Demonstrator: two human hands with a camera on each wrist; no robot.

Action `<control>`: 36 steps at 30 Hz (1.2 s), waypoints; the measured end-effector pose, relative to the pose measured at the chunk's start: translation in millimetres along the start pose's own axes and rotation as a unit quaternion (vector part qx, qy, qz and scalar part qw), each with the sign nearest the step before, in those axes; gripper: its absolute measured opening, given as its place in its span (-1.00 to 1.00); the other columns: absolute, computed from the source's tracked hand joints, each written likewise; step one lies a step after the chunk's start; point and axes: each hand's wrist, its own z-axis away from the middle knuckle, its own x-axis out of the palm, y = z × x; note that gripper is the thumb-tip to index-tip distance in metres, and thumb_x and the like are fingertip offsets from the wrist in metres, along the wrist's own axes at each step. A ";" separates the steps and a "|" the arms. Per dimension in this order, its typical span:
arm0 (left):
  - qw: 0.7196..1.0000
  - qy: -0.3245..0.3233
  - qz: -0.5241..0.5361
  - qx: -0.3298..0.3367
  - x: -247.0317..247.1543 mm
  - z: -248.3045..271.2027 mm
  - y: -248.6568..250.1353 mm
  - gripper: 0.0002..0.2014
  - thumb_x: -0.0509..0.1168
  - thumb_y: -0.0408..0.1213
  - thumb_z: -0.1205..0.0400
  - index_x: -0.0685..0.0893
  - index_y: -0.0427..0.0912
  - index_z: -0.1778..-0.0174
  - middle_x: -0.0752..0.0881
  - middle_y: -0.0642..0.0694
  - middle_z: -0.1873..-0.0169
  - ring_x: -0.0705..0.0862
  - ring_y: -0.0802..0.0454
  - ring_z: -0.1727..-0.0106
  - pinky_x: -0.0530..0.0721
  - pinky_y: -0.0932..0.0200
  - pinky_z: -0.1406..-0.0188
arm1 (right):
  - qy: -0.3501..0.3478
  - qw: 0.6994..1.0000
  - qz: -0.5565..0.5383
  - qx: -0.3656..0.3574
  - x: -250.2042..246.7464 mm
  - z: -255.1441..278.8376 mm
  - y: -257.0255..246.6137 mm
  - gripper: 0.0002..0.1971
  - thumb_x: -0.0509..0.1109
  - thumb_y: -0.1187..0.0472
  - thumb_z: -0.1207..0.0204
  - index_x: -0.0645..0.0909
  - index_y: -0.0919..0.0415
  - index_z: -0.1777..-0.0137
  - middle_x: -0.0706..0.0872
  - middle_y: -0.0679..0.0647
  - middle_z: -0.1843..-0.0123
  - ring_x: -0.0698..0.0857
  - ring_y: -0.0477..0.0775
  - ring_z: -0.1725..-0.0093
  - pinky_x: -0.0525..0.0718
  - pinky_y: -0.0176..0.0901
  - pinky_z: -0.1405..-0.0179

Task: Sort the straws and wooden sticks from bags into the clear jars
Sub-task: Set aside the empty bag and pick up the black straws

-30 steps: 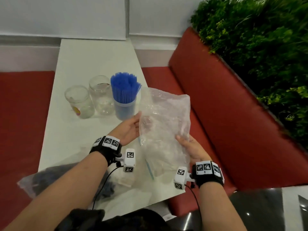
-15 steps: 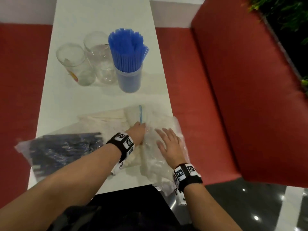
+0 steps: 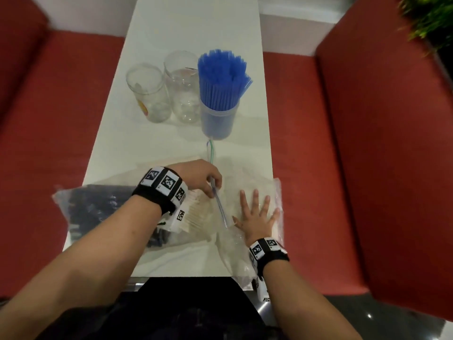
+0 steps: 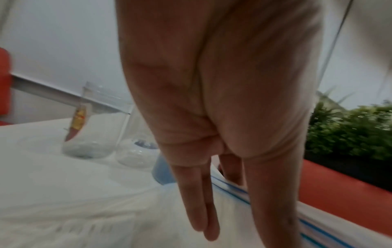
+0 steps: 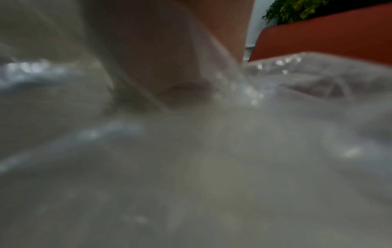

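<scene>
Clear plastic lies flat under our right hand [image 3: 257,214]: this is an emptied zip bag [image 3: 247,190], and our fingers are spread straight, pressing it onto the white table [image 3: 171,25]. Our left hand [image 3: 198,176], just beside the right, has its fingers and thumb curled down onto the bag's blue zip strip [image 3: 219,204]; in the wrist view the fingers [image 4: 199,209] look fairly straight, so we cannot tell whether they pinch the strip or only press it. Under our left wrist sits a bag of pale wooden sticks [image 3: 196,214], and further left of that hand, a bag of dark straws [image 3: 98,204]. Ahead of both hands stand three clear jars in a row. The one straight ahead of our left hand is packed with upright blue straws [image 3: 220,79]. To its left are two jars with nothing visible inside: a plain jar [image 3: 182,87] and a jar with a yellow and red label [image 3: 148,92]. Red bench seats [image 3: 306,143] flank the table on both sides.
</scene>
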 end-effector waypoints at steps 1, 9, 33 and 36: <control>1.000 -0.003 -0.008 0.020 6.0 -3.3 6.8 -0.79 0.58 -0.28 -0.46 0.76 -0.05 0.03 0.73 -0.01 -0.03 0.65 0.02 -0.07 0.63 0.02 -0.18 | -0.006 1.000 0.004 -0.005 -3.9 -1.9 -5.0 -0.19 -0.18 -0.36 -0.59 -0.63 -0.22 -0.63 -0.61 0.07 -0.71 -0.49 0.46 -0.70 -0.28 0.77 -0.53; 0.989 0.051 0.140 0.014 73.6 -8.6 -2.9 -0.30 0.33 -0.49 -0.63 0.31 0.05 -0.67 0.24 -0.18 -0.69 0.50 -0.08 -0.53 0.47 0.35 -0.36 | 0.120 0.935 -0.335 -0.002 -41.0 -5.5 8.4 -0.63 0.24 0.04 -0.79 0.59 -0.01 -0.55 0.42 -0.04 -0.69 0.24 0.14 -0.75 0.12 0.23 -0.71; 0.671 0.411 0.425 -0.447 44.9 217.6 -224.7 -0.69 0.27 -0.11 -0.68 0.74 -0.25 0.24 0.79 -0.29 0.25 0.79 -0.23 0.24 0.75 -0.07 0.20 | -0.038 0.953 -0.285 -0.098 -42.8 -33.7 -275.2 -0.48 0.40 0.27 -0.64 0.45 0.11 -0.60 0.71 0.20 -0.21 0.70 0.25 -0.26 0.65 0.09 -0.33; 0.728 0.381 0.466 -0.327 -12.8 202.4 -210.3 -0.72 0.20 -0.10 -0.70 0.66 -0.22 0.15 0.70 -0.23 0.23 0.72 -0.17 0.20 0.73 -0.11 0.13 | -0.004 0.955 -0.285 -0.080 -63.6 -37.4 -268.7 -0.57 0.37 0.36 -0.60 0.59 0.19 -0.47 0.75 0.32 -0.29 0.72 0.28 -0.23 0.63 -0.07 -0.25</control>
